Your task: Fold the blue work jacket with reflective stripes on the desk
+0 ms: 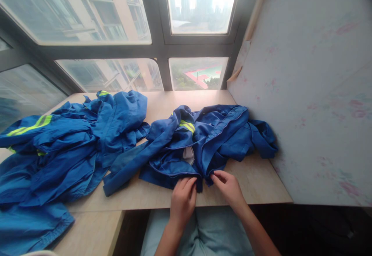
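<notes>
1. Jacket (223, 132), blue, lies on ledge (250, 178) right in front of person; front unzipped, hem toward body, likely placed so both zip (171, 175) edges are in easy reach.
2. Left hand (183, 199): fingertips closed on lower front edge, probably to steady that side.
3. Right hand (229, 188): thumb and forefinger pinch the opposite lower corner. Corners near each other, not joined; a two-handed hold likely gives control of both edges.
4. Sleeve (128, 166) stretches out to the left, beside pile (87, 143) of blue clothing; pile's spot leaves the hands room.
5. Writing: none legible, no brand seen. Whitish patch (188, 155) inside jacket could be label or lining, can't tell. Yellow stripe (187, 126) shows no lettering.
</notes>
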A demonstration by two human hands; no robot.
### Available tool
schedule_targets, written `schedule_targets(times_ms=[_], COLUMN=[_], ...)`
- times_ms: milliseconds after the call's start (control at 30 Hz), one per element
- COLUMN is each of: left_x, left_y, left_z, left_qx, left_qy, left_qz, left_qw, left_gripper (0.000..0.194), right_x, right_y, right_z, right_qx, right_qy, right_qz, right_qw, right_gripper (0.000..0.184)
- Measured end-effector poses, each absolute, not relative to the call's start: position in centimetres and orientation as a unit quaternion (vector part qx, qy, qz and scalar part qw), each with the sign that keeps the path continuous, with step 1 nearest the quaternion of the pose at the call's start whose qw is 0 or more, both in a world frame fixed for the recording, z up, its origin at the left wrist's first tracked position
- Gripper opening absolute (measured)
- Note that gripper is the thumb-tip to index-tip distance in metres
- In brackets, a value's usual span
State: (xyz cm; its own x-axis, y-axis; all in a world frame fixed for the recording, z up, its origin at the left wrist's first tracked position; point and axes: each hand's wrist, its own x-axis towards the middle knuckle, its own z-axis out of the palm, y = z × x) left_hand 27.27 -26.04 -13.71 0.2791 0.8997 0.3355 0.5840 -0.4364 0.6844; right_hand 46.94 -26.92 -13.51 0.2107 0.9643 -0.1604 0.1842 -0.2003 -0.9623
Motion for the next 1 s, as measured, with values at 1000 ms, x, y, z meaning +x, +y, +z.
schedule_targets(times_ms=[1000], left_x=[31.5], left_y=[-25.1], left_z=[-11.2], left_qx=[0.412], left_qy=[0.484], left_qz=[0.37], left_qw=[0.677], left_gripper=[0.031], right_x=[45.4], right_y=[-27.6], right_z=[-13.4], right_qx=[-0.562], right_qy=[-0.211], right_qz=[0.543], right_qw=[0.587], right_gripper=[0.038])
